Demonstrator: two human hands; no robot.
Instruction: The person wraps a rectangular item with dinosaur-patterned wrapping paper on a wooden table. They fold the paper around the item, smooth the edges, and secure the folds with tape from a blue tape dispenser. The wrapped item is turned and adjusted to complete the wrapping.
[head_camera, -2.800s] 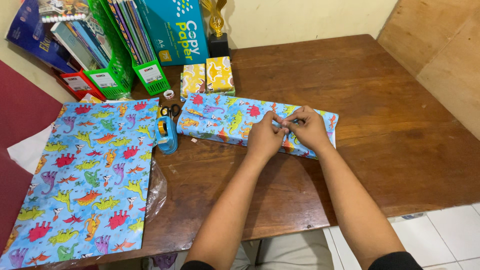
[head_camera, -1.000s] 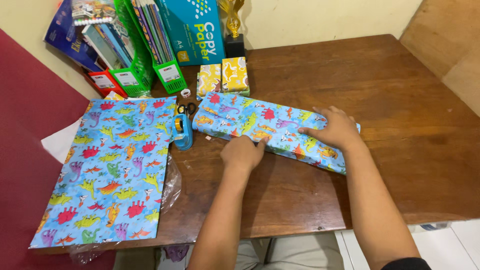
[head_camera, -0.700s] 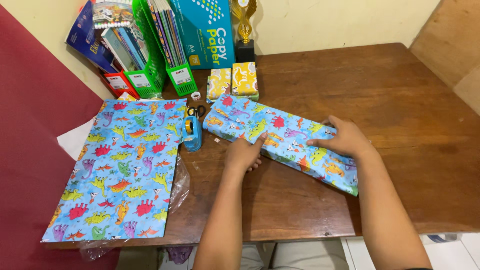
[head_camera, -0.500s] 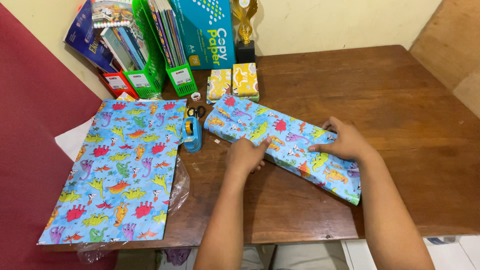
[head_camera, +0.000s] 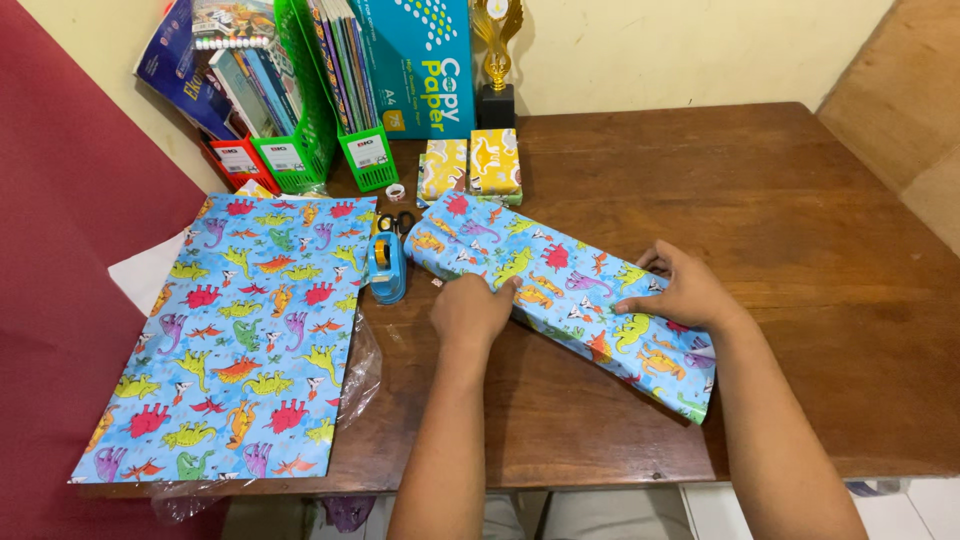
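Note:
A long flat parcel (head_camera: 545, 275) wrapped in blue dinosaur-print paper lies slanted on the brown wooden table (head_camera: 800, 230), its right end nearer to me. My left hand (head_camera: 470, 312) presses against the parcel's near edge around its left-middle, fingers curled. Flat on the right part of the parcel rests my right hand (head_camera: 683, 291), fingers spread over the paper. A blue tape dispenser (head_camera: 386, 266) stands just left of the parcel, with black-handled scissors (head_camera: 390, 221) behind it.
A flat sheet of the same dinosaur paper (head_camera: 240, 330) covers the table's left side, over clear plastic. Two small yellow-wrapped boxes (head_camera: 470, 165) sit behind the parcel. Green file holders (head_camera: 330, 120) with books, a teal paper box (head_camera: 420, 60) and a gold trophy (head_camera: 497, 60) line the back wall.
The parcel has turned clockwise under both hands, its right end swinging toward me. Earlier both hands pinched at a spot on top; now they lie on its edge and top.

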